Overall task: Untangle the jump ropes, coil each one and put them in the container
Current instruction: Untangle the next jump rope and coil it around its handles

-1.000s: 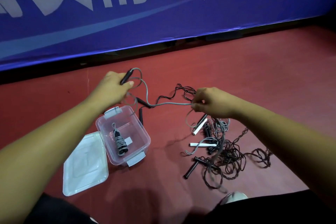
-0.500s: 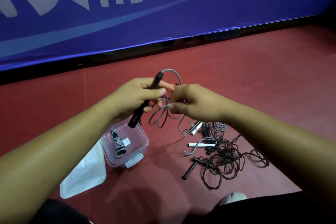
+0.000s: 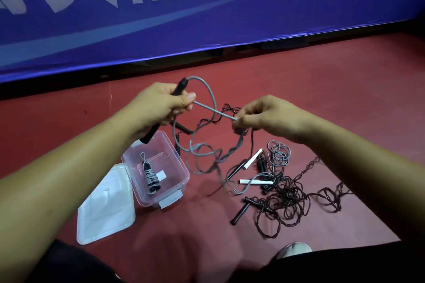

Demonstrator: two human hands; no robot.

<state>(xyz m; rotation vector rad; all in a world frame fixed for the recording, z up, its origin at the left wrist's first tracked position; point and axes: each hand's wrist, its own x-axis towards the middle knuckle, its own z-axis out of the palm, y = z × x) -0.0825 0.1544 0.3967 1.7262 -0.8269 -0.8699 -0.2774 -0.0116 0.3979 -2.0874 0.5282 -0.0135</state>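
My left hand [image 3: 156,105] grips the black handle [image 3: 179,87] of a grey jump rope [image 3: 210,96]. Its cord loops up from the handle top and runs taut from my left thumb to my right hand [image 3: 264,117], which pinches it. More grey cord hangs below both hands. A clear plastic container [image 3: 181,169] stands on the red floor under my left wrist, with one coiled grey rope [image 3: 150,178] inside. To the right lies a tangle of dark ropes [image 3: 285,200] with black and white handles [image 3: 255,182].
The container's lid [image 3: 105,209] lies flat on the floor to its left. A blue banner [image 3: 207,18] runs across the back. A small grey coil [image 3: 279,154] sits beyond the tangle. A shoe tip [image 3: 294,249] shows at the bottom right.
My hands came together half a second ago and have moved apart again, the right one pulling a stretch of grey cord taut away from the left.
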